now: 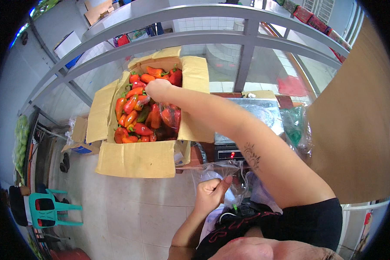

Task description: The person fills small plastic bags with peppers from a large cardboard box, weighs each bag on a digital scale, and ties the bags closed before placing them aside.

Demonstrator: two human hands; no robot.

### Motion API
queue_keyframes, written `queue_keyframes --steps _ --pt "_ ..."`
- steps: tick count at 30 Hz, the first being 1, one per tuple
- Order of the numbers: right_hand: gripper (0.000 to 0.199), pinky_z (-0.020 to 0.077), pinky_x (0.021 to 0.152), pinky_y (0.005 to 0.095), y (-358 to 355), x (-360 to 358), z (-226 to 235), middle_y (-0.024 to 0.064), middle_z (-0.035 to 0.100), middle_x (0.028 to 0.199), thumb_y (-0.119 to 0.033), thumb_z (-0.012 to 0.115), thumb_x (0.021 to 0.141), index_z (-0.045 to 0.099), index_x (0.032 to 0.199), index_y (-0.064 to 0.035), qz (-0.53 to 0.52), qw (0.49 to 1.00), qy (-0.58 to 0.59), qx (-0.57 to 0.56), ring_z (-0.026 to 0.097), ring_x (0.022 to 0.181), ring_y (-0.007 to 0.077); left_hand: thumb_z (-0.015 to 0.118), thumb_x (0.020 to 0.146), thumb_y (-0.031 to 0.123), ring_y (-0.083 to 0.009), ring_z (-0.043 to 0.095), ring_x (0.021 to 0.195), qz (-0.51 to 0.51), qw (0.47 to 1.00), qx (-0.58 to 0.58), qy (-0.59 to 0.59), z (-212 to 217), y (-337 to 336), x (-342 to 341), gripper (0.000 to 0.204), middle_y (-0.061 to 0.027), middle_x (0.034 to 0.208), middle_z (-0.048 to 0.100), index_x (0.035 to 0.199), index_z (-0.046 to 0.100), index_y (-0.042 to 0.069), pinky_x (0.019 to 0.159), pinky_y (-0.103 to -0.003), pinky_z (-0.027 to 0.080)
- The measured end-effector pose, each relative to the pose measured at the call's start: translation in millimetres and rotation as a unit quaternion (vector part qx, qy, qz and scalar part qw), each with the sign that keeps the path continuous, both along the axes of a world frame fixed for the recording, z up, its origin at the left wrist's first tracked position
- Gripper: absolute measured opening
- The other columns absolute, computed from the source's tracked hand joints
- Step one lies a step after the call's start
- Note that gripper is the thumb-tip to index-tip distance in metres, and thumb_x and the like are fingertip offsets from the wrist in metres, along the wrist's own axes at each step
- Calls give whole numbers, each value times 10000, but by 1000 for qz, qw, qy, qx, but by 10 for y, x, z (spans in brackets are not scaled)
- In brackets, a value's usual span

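Observation:
A cardboard box (pixel 136 160) with its flaps folded out holds many red and orange peppers (pixel 131 104). My right hand (pixel 159 89) reaches across into it, fingers curled down among the peppers; what they grip is hidden. Some clear plastic lies over the peppers below that hand. Close to my body, my left hand (pixel 210 195) is closed on the edge of a clear plastic bag (pixel 236 180), thumb pointing up. The bag hangs loose, and I see no pepper in it.
Right of the box stands a weighing scale (pixel 267 113) with a metal plate and lit display, partly behind my right forearm. Green and clear plastic bags (pixel 295 125) lie beside it. A grey metal railing (pixel 195 38) runs behind. A turquoise chair (pixel 47 210) stands at left.

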State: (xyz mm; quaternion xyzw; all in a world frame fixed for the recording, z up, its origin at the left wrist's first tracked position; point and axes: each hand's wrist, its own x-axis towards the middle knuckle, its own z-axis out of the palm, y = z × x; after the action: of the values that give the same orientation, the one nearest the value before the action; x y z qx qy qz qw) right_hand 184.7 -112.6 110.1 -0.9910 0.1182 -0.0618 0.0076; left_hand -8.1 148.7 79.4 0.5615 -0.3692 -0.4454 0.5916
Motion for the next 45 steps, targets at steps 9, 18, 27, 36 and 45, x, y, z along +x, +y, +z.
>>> queue_keyframes --steps 9,18,27,36,45 --pt "255 494 700 389 -700 826 583 198 620 761 -227 683 627 631 719 5 -104 932 -331 104 617 766 306 554 857 229 -33 361 405 -36 994 30 96 -109 -31 200 414 49 449 391 500 458 43 367 -225 277" --pt "980 441 798 501 -415 273 18 79 306 1268 -352 831 454 330 1275 -165 -87 966 219 -110 455 1076 330 616 798 105 -61 410 444 89 992 -72 -50 -343 -59 407 313 -25 499 473 533 477 12 411 -234 314" --pt "475 395 831 528 -231 419 -237 89 427 1247 -237 589 778 441 1228 -267 -147 957 233 -91 394 1157 349 616 786 156 -98 498 422 47 986 98 -125 -346 -14 441 181 -64 517 534 707 566 1 391 -249 387" --pt "583 426 767 515 -159 201 -126 54 524 1145 -155 692 658 484 1189 -275 -139 940 288 -119 509 1024 327 587 809 166 -68 478 436 56 990 89 -92 -352 -73 395 187 -22 519 521 844 621 -14 393 -247 381" --pt "597 499 665 341 -207 -591 606 90 596 971 -71 604 605 471 1173 -201 -2 960 -168 226 589 866 226 536 849 229 -76 454 380 96 993 -22 -65 -198 -993 198 276 -24 453 480 793 616 -29 371 -228 343"
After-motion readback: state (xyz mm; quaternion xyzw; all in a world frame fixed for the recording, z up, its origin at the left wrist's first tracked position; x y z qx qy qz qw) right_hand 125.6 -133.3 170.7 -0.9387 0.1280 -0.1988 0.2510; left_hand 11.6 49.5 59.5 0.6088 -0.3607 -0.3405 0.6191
